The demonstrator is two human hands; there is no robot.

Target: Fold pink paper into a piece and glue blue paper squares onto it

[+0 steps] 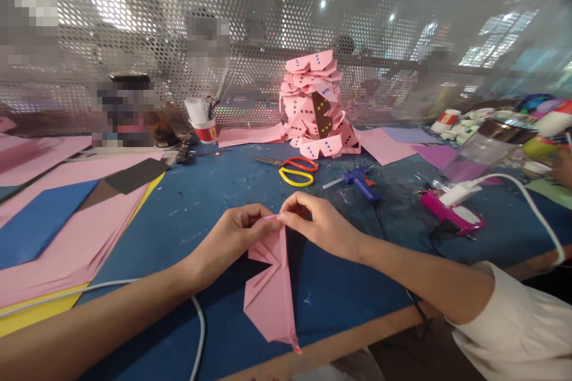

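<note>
A folded pink paper piece (270,286) stands on edge over the blue table (201,202), its lower tip near the front edge. My left hand (239,232) pinches its upper end from the left, fingers closed on the paper. My right hand (313,220) pinches the same top corner from the right, thumb and fingertips pressed together on it. Both forearms reach in from the bottom of the view.
A pile of finished pink folded pieces (315,104) rises at the back centre. Scissors (297,169), a blue glue gun (357,181), a pink device (453,214) and a white cable (199,321) lie around. Stacked paper sheets (67,220) cover the left; a perforated screen stands behind.
</note>
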